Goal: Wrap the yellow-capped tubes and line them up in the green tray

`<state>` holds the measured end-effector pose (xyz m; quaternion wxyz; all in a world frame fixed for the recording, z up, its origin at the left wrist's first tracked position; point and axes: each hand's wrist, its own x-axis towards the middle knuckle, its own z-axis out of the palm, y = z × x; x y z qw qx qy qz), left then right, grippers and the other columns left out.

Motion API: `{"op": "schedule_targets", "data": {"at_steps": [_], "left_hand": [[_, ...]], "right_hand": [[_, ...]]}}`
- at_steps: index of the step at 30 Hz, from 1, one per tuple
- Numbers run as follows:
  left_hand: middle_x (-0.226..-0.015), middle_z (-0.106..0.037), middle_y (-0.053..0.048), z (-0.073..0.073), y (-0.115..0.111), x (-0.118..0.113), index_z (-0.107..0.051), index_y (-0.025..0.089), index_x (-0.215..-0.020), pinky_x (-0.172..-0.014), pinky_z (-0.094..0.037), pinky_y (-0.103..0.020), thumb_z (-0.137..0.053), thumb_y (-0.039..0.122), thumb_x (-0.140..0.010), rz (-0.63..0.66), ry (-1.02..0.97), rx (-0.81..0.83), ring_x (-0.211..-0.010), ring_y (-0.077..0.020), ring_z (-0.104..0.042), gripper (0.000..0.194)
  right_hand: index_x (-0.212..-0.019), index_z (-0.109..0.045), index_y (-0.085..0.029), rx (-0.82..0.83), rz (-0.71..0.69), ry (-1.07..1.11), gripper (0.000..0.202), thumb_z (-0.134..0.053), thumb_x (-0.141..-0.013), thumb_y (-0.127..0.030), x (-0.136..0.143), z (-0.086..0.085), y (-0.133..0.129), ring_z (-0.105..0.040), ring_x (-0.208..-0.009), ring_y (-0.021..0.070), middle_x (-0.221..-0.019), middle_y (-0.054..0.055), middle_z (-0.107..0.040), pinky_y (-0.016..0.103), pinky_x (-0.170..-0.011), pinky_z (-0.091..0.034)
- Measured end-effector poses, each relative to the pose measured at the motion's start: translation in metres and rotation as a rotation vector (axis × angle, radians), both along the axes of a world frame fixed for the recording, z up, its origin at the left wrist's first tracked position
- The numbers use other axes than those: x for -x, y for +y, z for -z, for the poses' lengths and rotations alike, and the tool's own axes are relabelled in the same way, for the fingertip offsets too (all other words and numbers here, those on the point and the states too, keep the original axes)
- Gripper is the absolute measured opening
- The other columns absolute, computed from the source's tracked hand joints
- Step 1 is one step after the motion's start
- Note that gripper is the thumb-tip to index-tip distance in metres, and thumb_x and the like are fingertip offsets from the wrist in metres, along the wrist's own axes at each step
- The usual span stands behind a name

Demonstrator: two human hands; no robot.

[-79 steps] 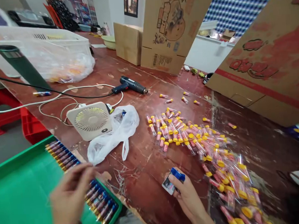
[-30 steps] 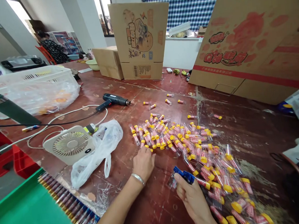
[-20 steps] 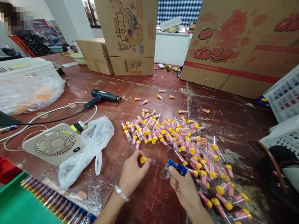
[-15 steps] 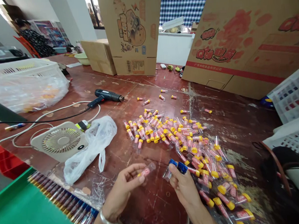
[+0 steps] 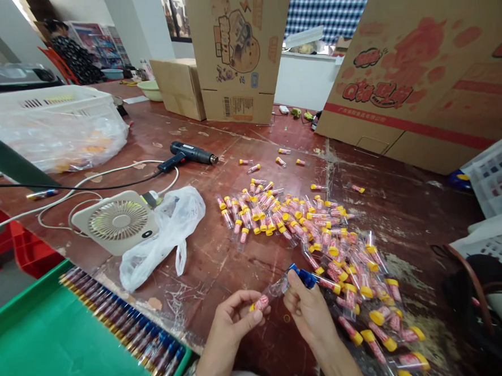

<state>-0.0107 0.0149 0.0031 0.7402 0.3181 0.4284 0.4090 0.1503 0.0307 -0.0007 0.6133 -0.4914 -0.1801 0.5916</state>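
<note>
My left hand (image 5: 236, 325) pinches a small clear tube (image 5: 261, 302) with a yellow cap and a pink-and-white printed part. Its clear end points up and right, reaching close to my right hand (image 5: 306, 306). Between thumb and fingers of that right hand are blue-ended clear pieces (image 5: 304, 276); whether they are sleeves or caps I cannot tell. Where the clear parts meet, I cannot make out if they touch or overlap. A heap of yellow-capped tubes (image 5: 295, 219) spreads over the red-brown table (image 5: 222, 269), beyond and right of my hands.
At the lower left a green tray (image 5: 39, 348) carries a row of blue-and-gold tubes (image 5: 123, 326). Behind it lie a white plastic bag (image 5: 161, 244), a fan (image 5: 117, 221) and a heat gun (image 5: 191, 155) with cords. Cardboard boxes (image 5: 243, 58) stand at the back; a person (image 5: 70, 51) sits far left.
My left hand has moved right, bringing the yellow-capped tube up to the clear pieces in my right hand. The view has shifted left, showing more of the green tray.
</note>
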Motion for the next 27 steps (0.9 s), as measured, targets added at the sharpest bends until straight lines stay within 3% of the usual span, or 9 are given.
{"op": "schedule_targets", "data": {"at_steps": [8, 12, 15, 18, 22, 25, 27], "left_hand": [[-0.089, -0.075, -0.007, 0.000, -0.001, 0.001, -0.072, 0.017, -0.091, -0.074, -0.053, -0.027, -0.081, 0.031, -0.070, -0.015, 0.041, 0.013, -0.087, -0.0220, -0.070, 0.027], [-0.091, -0.075, -0.008, -0.001, -0.001, 0.000, -0.072, 0.016, -0.092, -0.073, -0.054, -0.028, -0.081, 0.032, -0.070, -0.019, 0.032, 0.001, -0.087, -0.0234, -0.070, 0.028], [-0.091, -0.074, -0.008, -0.002, -0.003, -0.002, -0.071, 0.016, -0.093, -0.072, -0.054, -0.028, -0.081, 0.031, -0.071, -0.012, 0.008, 0.020, -0.087, -0.0231, -0.070, 0.028], [-0.090, -0.073, -0.007, -0.001, -0.003, -0.005, -0.069, 0.017, -0.095, -0.071, -0.055, -0.027, -0.080, 0.028, -0.073, -0.024, -0.050, 0.011, -0.085, -0.0210, -0.071, 0.027], [-0.084, -0.069, -0.002, 0.000, 0.002, -0.010, -0.064, 0.018, -0.095, -0.065, -0.056, -0.025, -0.081, 0.023, -0.071, -0.115, -0.127, -0.047, -0.075, -0.0157, -0.068, 0.030], [-0.085, -0.069, -0.002, -0.003, 0.005, -0.009, -0.065, 0.018, -0.095, -0.063, -0.056, -0.024, -0.082, 0.022, -0.070, -0.135, -0.136, -0.078, -0.071, -0.0140, -0.067, 0.030], [-0.089, -0.072, -0.004, -0.006, 0.006, -0.006, -0.068, 0.017, -0.100, -0.071, -0.056, -0.026, -0.082, 0.020, -0.069, -0.050, -0.161, -0.080, -0.078, -0.0166, -0.069, 0.034]], "right_hand": [[-0.056, -0.041, -0.022, -0.084, -0.046, -0.129, 0.046, -0.078, -0.072, -0.044, 0.000, 0.006, -0.003, -0.019, -0.043, 0.0072, -0.046, -0.011, -0.028, 0.024, -0.040, -0.017], [-0.058, -0.054, -0.020, -0.126, -0.021, -0.332, 0.034, -0.077, -0.074, -0.039, -0.004, 0.013, -0.006, -0.028, -0.045, 0.0092, -0.047, -0.008, -0.037, 0.024, -0.043, -0.025], [-0.068, -0.068, -0.018, -0.128, -0.104, -0.431, 0.024, -0.080, -0.069, -0.040, -0.005, 0.013, -0.008, -0.031, -0.046, 0.0099, -0.048, -0.006, -0.045, 0.024, -0.043, -0.028], [-0.085, -0.076, -0.018, -0.104, -0.217, -0.415, 0.032, -0.080, -0.068, -0.044, -0.003, 0.008, -0.008, -0.032, -0.045, 0.0094, -0.054, -0.003, -0.055, 0.023, -0.040, -0.026], [-0.079, -0.076, -0.017, -0.078, -0.328, -0.357, 0.031, -0.081, -0.067, -0.045, 0.007, 0.002, -0.009, -0.033, -0.046, 0.0084, -0.061, 0.001, -0.062, 0.022, -0.040, -0.025], [-0.088, -0.076, -0.017, -0.024, -0.273, -0.235, 0.037, -0.082, -0.065, -0.045, 0.012, 0.001, -0.010, -0.029, -0.044, 0.0068, -0.060, 0.000, -0.060, 0.020, -0.039, -0.021], [-0.093, -0.075, -0.017, 0.028, -0.207, -0.141, 0.041, -0.082, -0.065, -0.046, 0.013, 0.000, -0.011, -0.030, -0.045, 0.0069, -0.061, 0.000, -0.058, 0.020, -0.040, -0.021]]}}
